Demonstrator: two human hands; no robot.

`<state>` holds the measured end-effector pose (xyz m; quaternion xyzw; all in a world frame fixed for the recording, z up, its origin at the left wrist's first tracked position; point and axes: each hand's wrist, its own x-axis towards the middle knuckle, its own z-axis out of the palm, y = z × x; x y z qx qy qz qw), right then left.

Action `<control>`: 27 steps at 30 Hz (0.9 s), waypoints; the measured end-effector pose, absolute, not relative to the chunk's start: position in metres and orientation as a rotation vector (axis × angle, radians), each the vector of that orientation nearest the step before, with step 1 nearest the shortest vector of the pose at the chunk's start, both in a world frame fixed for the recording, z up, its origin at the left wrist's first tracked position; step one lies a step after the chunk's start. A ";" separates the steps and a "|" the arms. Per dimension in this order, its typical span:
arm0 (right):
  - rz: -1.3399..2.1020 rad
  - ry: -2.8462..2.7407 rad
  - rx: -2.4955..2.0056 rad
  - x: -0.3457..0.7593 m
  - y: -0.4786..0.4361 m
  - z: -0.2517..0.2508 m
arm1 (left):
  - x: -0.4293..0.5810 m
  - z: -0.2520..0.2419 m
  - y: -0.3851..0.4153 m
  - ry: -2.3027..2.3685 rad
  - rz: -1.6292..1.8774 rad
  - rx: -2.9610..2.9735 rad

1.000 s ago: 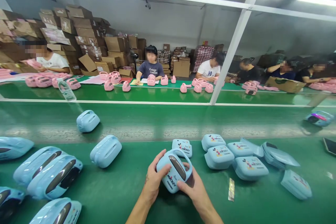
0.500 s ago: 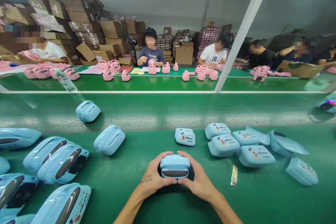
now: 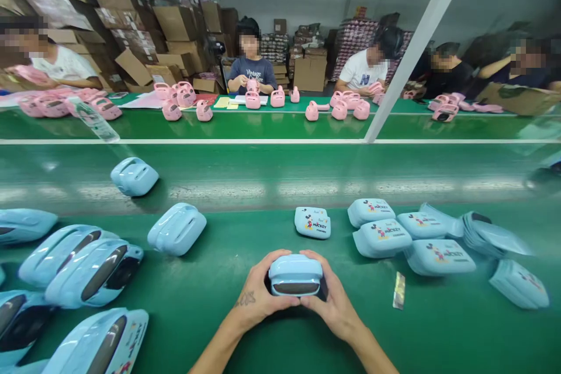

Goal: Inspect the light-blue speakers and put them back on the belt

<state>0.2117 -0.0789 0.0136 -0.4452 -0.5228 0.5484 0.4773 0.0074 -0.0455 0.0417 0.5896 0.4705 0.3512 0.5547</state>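
Both my hands grip one light blue plastic case (image 3: 295,273) low over the green table (image 3: 245,339). My left hand (image 3: 258,298) wraps its left side, and my right hand (image 3: 332,301) wraps its right side. Its dark strip faces me. Just beyond it lies a blue cover printed with a cartoon mouse (image 3: 312,222). A cluster of the same printed covers (image 3: 397,235) lies to the right. Several blue cases with dark windows (image 3: 87,272) crowd the left edge.
A blue case (image 3: 176,229) lies left of centre and another (image 3: 134,176) rides the shiny conveyor belt (image 3: 280,175) behind. A small foil strip (image 3: 398,290) lies right of my hands. Across the belt, several people sit at a table of pink cases (image 3: 337,110), cardboard boxes behind.
A second ago the case was tilted with its dark window up. I have turned it level between both hands. My view has dipped down and closer.
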 end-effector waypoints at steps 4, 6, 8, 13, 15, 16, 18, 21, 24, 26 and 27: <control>1.521 -0.937 -0.894 0.203 -0.084 0.015 | 0.008 0.035 -0.054 1.024 0.931 1.148; 1.556 -0.738 -0.808 0.196 -0.091 0.014 | 0.012 0.034 -0.062 1.027 0.973 1.109; 1.593 -0.541 -0.748 0.189 -0.098 0.013 | 0.021 0.039 -0.073 1.140 1.025 1.152; 1.638 -0.214 -0.597 0.175 -0.107 0.018 | 0.049 0.075 -0.092 1.454 1.162 1.221; 1.652 -0.161 -0.550 0.172 -0.106 0.018 | 0.056 0.091 -0.094 1.517 1.170 1.251; 1.668 -0.147 -0.537 0.171 -0.106 0.016 | 0.059 0.098 -0.094 1.539 1.171 1.260; 1.706 -0.129 -0.530 0.170 -0.107 0.009 | 0.062 0.108 -0.092 1.557 1.176 1.259; 1.761 -0.059 -0.557 0.167 -0.115 -0.009 | 0.064 0.114 -0.092 1.561 1.166 1.250; 1.745 0.054 -0.620 0.164 -0.124 -0.026 | 0.066 0.114 -0.093 1.568 1.122 1.270; 1.719 0.071 -0.657 0.163 -0.128 -0.031 | 0.067 0.114 -0.094 1.576 1.081 1.278; 1.715 0.059 -0.666 0.162 -0.128 -0.031 | 0.067 0.114 -0.094 1.580 1.062 1.279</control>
